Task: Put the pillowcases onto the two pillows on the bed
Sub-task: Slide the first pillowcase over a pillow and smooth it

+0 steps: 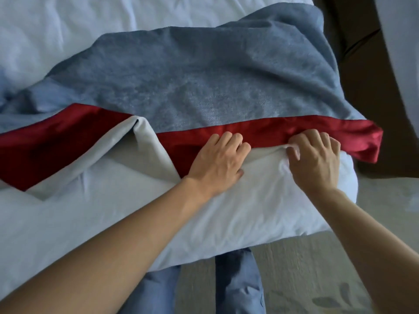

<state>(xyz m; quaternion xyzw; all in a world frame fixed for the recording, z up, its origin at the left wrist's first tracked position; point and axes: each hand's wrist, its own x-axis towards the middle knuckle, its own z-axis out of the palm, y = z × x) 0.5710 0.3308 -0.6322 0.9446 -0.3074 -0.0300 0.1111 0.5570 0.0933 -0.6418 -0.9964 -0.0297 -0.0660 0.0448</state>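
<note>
Half the white pillow (226, 211) is hidden inside the blue pillowcase (192, 75); left hand (217, 164) curls on its red hem (283, 130), right hand (315, 159) pinches pillow fabric at 3 o'clock, white bed (56, 30) behind, carpet (306, 268) at 6

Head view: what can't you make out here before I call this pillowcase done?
- Far end of the pillow: covered by the blue pillowcase, so its depth inside is unknown.
- Left hand fingertips: curled under the red hem.
- Right hand grip: blurred where it pinches white fabric.
- Second pillow: cannot be identified in this view.
</note>
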